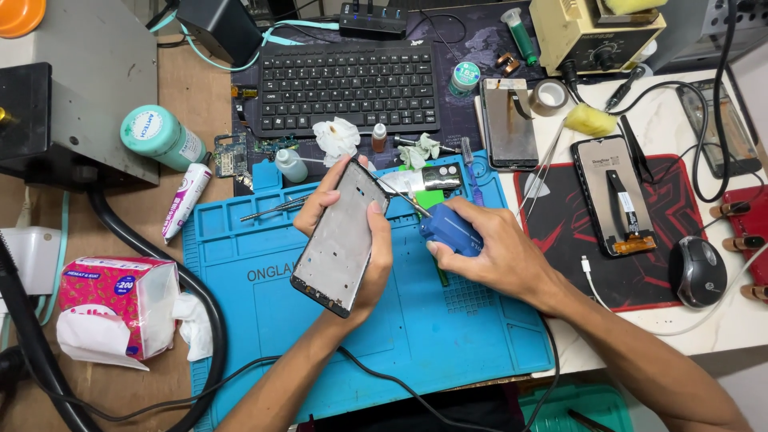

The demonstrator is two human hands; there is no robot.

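Observation:
My left hand (pixel 364 240) holds a phone frame (pixel 340 238) tilted up over the blue work mat (pixel 264 336), fingers wrapped round its right edge. My right hand (pixel 488 248) grips a blue-handled tool (pixel 450 228) whose thin metal tip (pixel 400 194) points left and touches the frame's upper right edge. Behind the tip lies a small phone part with a green piece (pixel 428 188) on the mat.
A black keyboard (pixel 348 84) lies at the back. Tweezers (pixel 276 210) and a small bottle (pixel 290 166) rest near the mat's top. A tissue pack (pixel 120 308) and thick black hose (pixel 200 312) sit left. Phones (pixel 614 196), a mouse (pixel 698 270) and red mat are right.

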